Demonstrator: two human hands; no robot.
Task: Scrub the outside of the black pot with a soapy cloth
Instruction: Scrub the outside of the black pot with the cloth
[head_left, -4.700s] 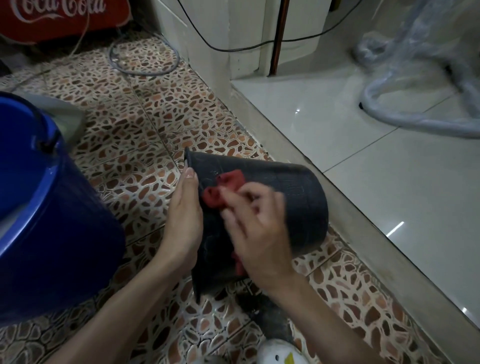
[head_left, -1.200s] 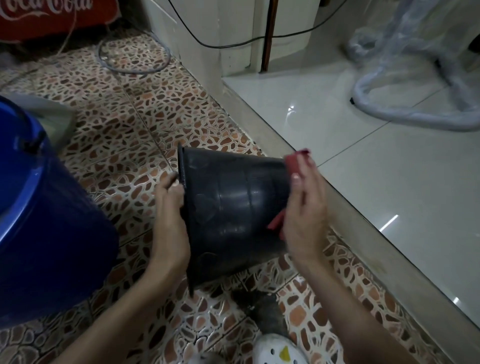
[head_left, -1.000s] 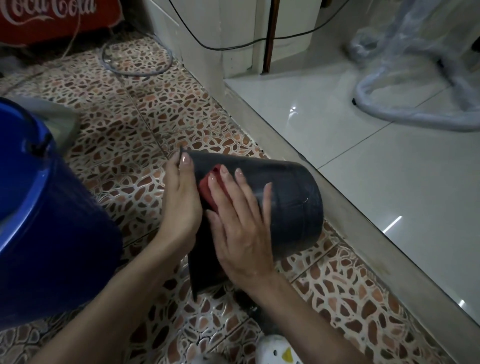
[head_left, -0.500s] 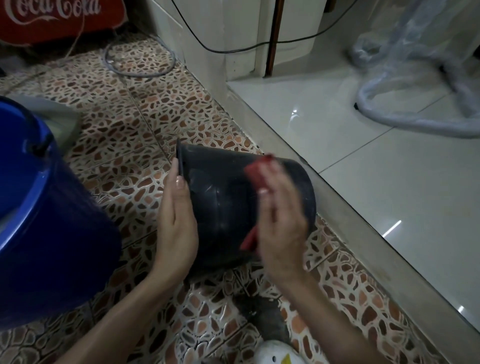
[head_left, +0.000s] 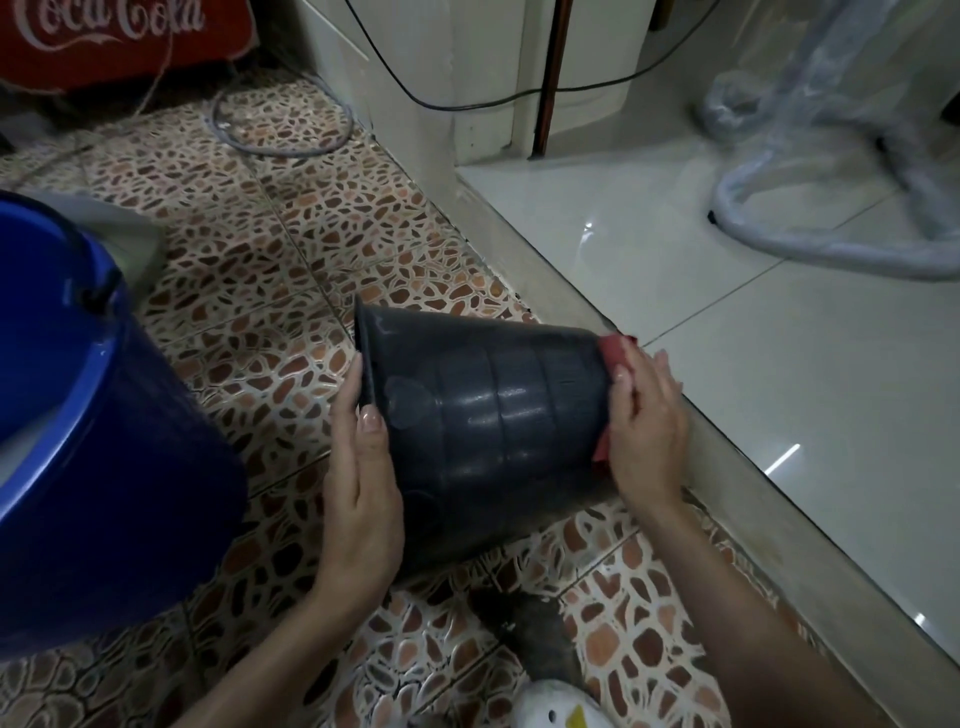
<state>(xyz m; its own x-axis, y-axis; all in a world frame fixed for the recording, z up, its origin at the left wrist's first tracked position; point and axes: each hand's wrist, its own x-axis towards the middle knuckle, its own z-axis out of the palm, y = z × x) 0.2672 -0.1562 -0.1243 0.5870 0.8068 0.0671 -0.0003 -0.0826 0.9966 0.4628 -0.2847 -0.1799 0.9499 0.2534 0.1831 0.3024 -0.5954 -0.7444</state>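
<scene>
The head camera looks down at a floor of brown pebble-pattern tiles (head_left: 291, 291). In the middle, the black pot (head_left: 488, 415) is held on its side, with its wide rim to the left and its narrow bottom to the right. It is lifted a little above the tiles, and its lower side is in shadow.

The left hand (head_left: 363, 478) is at the rim. Its fingers are almost straight and lie along the edge of the rim, with the thumb on the outer wall; whether the other fingers reach inside the pot cannot be seen. The hand supports the pot and does not curl round it.

The right hand (head_left: 647, 421) is at the bottom end of the pot. It presses a red cloth (head_left: 615, 351) flat against the bottom with the fingers stretched out and close together. The cloth shows above the fingertips and again as a thin strip under the palm, between the hand and the pot.

To the left stands a large blue bucket (head_left: 88, 441), close to the left arm. Behind it, at the top left, is a red box with white letters (head_left: 114, 41). On the right side a low step leads up to a floor of pale shiny tiles (head_left: 779, 389), and there lies a hose wrapped in clear plastic (head_left: 831, 244). A black cable (head_left: 467, 104) runs along the wall. At the lower edge a white slipper (head_left: 561, 709) is partly visible.
</scene>
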